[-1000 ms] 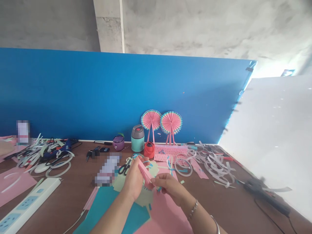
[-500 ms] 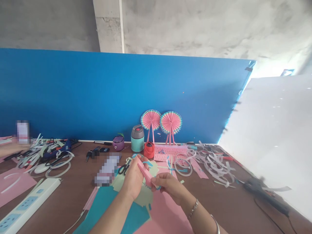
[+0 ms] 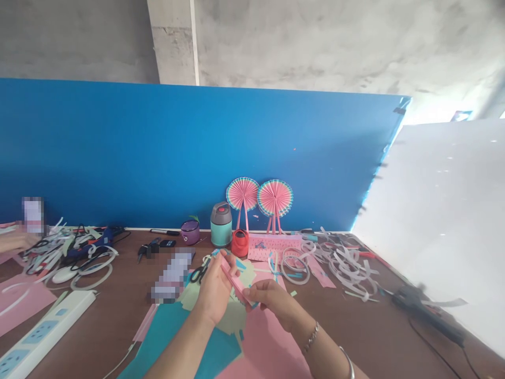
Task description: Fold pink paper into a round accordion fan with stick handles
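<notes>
A narrow folded strip of pink paper (image 3: 233, 280) slants between my hands above the papers. My left hand (image 3: 216, 288) is closed around its upper end. At the lower end, the thumb and fingers of my right hand (image 3: 270, 299) pinch it, and a bit of blue shows by those fingertips. Beneath lie pale green paper pieces (image 3: 229, 321), a teal sheet (image 3: 165, 337) and a pink sheet (image 3: 272, 347). Black-handled scissors (image 3: 199, 271) rest just left of my left hand. Two round pleated pink paper fans (image 3: 242, 193) with blue-green rims stand against the blue panel.
Behind my hands stand a teal jar (image 3: 221, 226), a red container (image 3: 240, 243) and a purple pot (image 3: 190, 232). White plastic strips (image 3: 351, 268) and a glue gun (image 3: 428, 313) lie right. A power strip (image 3: 45, 334) is at left, near another person's hand (image 3: 16, 241).
The pink strip looks narrower, pressed more closely together between my hands. Both hands keep their hold in nearly the same place. The whole view has shifted slightly.
</notes>
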Tool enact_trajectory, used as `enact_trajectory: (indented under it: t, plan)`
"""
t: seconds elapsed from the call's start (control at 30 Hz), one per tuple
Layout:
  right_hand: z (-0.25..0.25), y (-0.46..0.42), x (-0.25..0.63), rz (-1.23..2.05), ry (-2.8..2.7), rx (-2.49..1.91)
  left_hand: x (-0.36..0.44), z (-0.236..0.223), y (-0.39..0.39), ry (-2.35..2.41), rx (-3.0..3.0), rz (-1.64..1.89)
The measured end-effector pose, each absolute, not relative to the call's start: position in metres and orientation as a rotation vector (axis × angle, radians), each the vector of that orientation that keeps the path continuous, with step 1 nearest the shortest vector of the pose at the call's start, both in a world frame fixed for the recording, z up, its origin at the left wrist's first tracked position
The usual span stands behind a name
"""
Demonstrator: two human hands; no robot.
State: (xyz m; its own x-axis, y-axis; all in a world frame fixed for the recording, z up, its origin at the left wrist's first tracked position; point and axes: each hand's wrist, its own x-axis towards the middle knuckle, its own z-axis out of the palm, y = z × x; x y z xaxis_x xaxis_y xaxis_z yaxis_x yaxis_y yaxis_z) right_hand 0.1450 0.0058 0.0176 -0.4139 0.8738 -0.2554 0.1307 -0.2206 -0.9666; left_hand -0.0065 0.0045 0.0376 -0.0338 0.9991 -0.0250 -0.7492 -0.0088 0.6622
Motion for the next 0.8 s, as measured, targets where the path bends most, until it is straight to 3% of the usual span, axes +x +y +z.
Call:
enact_trajectory:
  t: [0.8]
  plan:
    - [0.007,0.009,0.142,1.559,-1.508,-1.414,-0.003,0.041,0.001,0.535,0.542,1.559]
